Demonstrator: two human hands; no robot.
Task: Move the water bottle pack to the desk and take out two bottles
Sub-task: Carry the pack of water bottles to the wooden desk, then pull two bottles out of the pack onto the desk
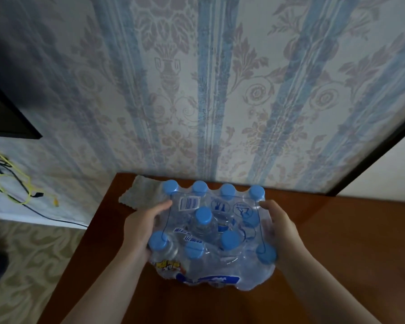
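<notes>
Pack: our clear shrink-wrapped pack of water bottles with light blue caps [211, 232] sits on the reddish-brown wooden surface [337, 242], close to the back edge by the wall.
Film: the plastic looks loose over the middle, where one blue-capped bottle [203, 216] stands clear of its neighbours; we cannot tell whether the wrap is torn there.
Left hand: our left hand [142, 226] presses flat against the pack's left side, fingers curled around it.
Right hand: our right hand [277, 228] clasps the right side likewise, so both hands steady the load evenly.
Stage: we judge the move to the surface is done; taking two bottles out remains.
Nearby: a crumpled grey cloth [139, 190] lies just behind the pack's left corner.
Beyond: blue-striped floral wallpaper [220, 90]; yellow and black cables [14, 185] hang at far left.
</notes>
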